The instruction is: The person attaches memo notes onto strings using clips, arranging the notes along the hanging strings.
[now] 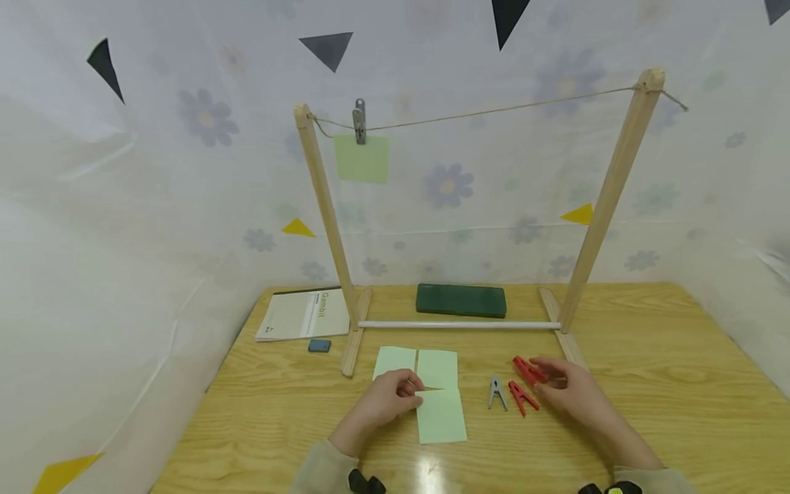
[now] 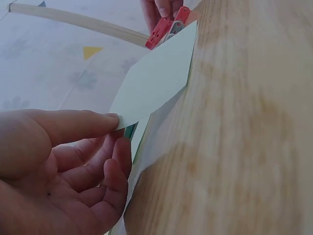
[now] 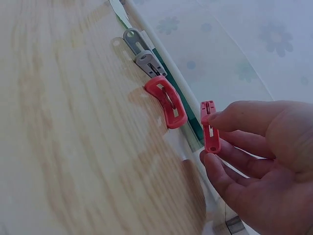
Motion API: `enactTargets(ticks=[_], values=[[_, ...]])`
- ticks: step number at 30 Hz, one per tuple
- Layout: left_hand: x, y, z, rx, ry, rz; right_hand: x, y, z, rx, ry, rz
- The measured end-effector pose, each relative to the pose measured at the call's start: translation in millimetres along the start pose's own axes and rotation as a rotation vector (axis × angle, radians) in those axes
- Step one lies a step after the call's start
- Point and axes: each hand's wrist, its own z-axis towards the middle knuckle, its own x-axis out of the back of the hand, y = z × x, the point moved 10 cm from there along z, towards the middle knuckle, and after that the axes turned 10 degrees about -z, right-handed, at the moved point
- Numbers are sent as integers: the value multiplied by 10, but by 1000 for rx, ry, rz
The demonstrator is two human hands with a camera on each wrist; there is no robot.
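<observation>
My left hand (image 1: pixel 385 399) pinches the near-left corner of a pale green paper sheet (image 1: pixel 441 418) between thumb and fingers. In the left wrist view that sheet (image 2: pixel 156 73) is tilted up off the table at the pinched corner. Two more green sheets (image 1: pixel 437 369) lie just beyond it. With thumb and fingertips my right hand (image 1: pixel 577 394) holds a red clothespin (image 3: pixel 210 128), lifted off the wood in the right wrist view. Beside it on the table lie another red clothespin (image 1: pixel 522 396) and a grey clothespin (image 1: pixel 496 388).
A wooden frame (image 1: pixel 601 199) carries a string (image 1: pixel 494 110); a grey clothespin (image 1: pixel 359 123) holds a green sheet (image 1: pixel 364 165) at its left end. A white bar (image 1: pixel 459 325) joins the posts. Behind are a dark green case (image 1: pixel 461 300), a notepad (image 1: pixel 296 319) and a small blue block (image 1: pixel 319 346).
</observation>
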Motion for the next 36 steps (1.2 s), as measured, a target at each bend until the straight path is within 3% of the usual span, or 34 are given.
enactTargets(ticks=[9,17,21,30,36], values=[[66,1,3,-13,10,-144,-64,21,14,-41,-35,52],[136,59,18,-34,7,-205,12,-56,29,37,5,142],[185,77,12,-36,23,-209,73,-115,28,81,14,124],[291,137,-25,-69,52,-296,208,-169,19,50,13,85],[383,169,-55,-65,93,-290,246,-191,18,39,22,69]])
